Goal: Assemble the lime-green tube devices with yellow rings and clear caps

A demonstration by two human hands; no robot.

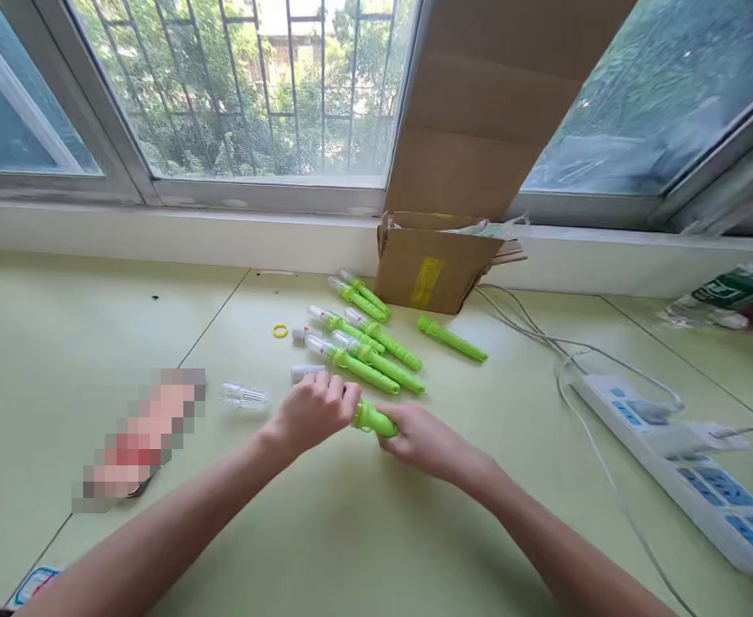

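Observation:
My left hand (318, 407) is closed around one end of a green plastic stick (373, 418), hiding that end. Its other end is gripped by my right hand (422, 439), with the fingers wrapped on it. Just beyond my hands lie several similar green sticks with clear tips (367, 370). A green stick without a clear tip (453, 338) rests to their right. To the left of my left hand is a clear plastic piece (245, 397). A white cylinder (307, 372) lies right behind that hand, and a small yellow ring (279, 330) is farther back.
A cardboard box (437, 266) with a tall raised flap stands against the window wall. On the right are a white power strip (678, 471), its cables, and a plastic bottle (729, 287). A pixelated flat object (141, 437) lies on the left of the pale green table (325, 531).

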